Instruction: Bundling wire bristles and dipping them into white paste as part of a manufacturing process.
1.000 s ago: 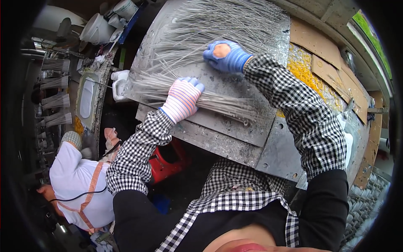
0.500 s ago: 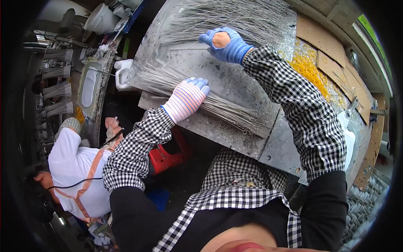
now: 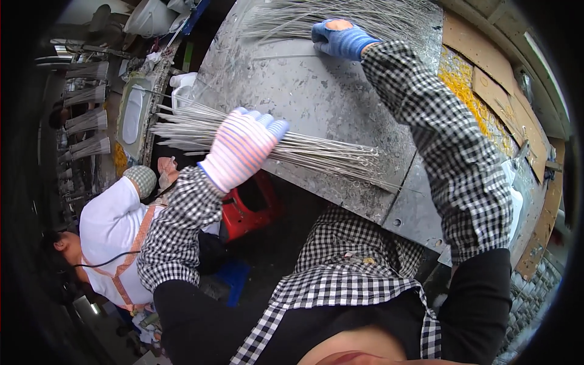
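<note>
My left hand (image 3: 243, 146), in a pink-and-blue striped glove, is closed round a thick bundle of thin metal wires (image 3: 328, 157). The bundle lies slantwise along the near edge of the grey metal table (image 3: 292, 91). Its left ends fan out past the table's edge, and small hooked or looped ends show at its right. At the far side my right hand (image 3: 344, 41), in a blue glove with a bare patch on its back, rests at the near edge of a large wire pile (image 3: 353, 18). Its fingers are curled; what they hold is hidden.
Yellow rings (image 3: 465, 91) lie beside cardboard sheets (image 3: 499, 109) at the right. A white jug (image 3: 184, 85) stands by the table's left edge. Below is a red plastic stool (image 3: 249, 210). Another person (image 3: 115, 222) works at the left, near hanging wire bundles (image 3: 85, 121).
My left hand has moved left and toward me with the wire bundle, which now reaches farther past the table's edge. My right hand has moved slightly farther away and right along the pile.
</note>
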Demonstrator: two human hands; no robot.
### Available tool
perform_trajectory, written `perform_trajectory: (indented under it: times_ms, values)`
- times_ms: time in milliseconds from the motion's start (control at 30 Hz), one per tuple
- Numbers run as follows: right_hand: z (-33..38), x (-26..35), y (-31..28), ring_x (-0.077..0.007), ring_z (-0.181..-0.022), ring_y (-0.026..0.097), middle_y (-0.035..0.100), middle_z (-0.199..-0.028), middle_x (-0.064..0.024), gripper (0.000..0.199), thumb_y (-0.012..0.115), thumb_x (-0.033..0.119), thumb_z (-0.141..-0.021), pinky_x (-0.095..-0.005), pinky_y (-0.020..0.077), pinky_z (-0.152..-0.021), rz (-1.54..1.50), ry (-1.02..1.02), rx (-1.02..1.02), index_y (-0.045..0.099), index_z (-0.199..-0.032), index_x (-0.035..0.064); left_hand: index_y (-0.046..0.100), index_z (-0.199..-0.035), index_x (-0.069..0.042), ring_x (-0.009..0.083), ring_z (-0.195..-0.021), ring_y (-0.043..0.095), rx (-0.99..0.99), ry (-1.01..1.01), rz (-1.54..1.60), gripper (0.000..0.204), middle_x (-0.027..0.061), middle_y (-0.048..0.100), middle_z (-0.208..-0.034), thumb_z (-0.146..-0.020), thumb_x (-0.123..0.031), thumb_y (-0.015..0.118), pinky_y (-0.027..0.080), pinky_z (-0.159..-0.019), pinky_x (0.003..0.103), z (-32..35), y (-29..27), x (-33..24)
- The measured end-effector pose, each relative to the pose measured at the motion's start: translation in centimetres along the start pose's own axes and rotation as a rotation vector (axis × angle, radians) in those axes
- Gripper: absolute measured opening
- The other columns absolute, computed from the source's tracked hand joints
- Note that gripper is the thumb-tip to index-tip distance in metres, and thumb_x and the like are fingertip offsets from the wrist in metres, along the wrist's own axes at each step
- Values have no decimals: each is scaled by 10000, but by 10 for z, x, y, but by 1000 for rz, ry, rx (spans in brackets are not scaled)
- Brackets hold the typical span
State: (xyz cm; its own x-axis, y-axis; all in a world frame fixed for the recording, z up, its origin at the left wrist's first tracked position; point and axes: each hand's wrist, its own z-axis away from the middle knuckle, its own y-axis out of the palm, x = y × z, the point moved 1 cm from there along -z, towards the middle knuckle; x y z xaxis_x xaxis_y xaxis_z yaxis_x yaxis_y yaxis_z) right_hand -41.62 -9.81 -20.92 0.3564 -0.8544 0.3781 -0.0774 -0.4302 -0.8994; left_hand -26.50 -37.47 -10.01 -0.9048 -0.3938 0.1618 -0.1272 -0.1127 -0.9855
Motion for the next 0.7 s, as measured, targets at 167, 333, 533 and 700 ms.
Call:
perform_trajectory:
  times_ms: [167, 333, 533, 700]
  values:
    - [28, 19, -21, -306, -984, 682, 720, -1020, -122, 301, 625, 352, -940, -408, 542, -862, -161, -79, 52, 658, -1112, 107, 632, -1084, -73, 326, -923, 650, -48, -86, 169, 490, 114, 671, -980, -630, -114, 812, 493, -830, 423, 23, -25, 14]
    - [92, 36, -30, -184, -1001, 678, 711, -1051, -68, 426, 606, 455, -976, -323, 550, -827, -688, 8, 242, 672, -1183, 89, 596, -1243, -52, 324, -919, 678, -310, -222, 446, 576, 145, 691, -996, -708, -116, 797, 542, -835, 387, 27, -52, 20]
    - [115, 129, 17, -236, -1180, 582, 608, -1305, -146, 985, 509, 793, -859, -411, 436, -1070, -1612, 397, 393, 438, -1451, 8, 622, -1165, -14, 125, -908, 623, -390, -363, 1173, 349, 28, 673, -976, -823, -6, 692, 504, -852, 291, 1, -116, -6]
    - [106, 159, -16, -171, -1053, 607, 624, -1214, -70, 1145, 515, 890, -758, -351, 501, -883, -2068, -4, 293, 392, -1472, 3, 566, -1240, -40, 189, -934, 636, -374, -236, 1446, 434, 56, 638, -991, -820, -42, 675, 526, -856, 326, -14, -128, -34]
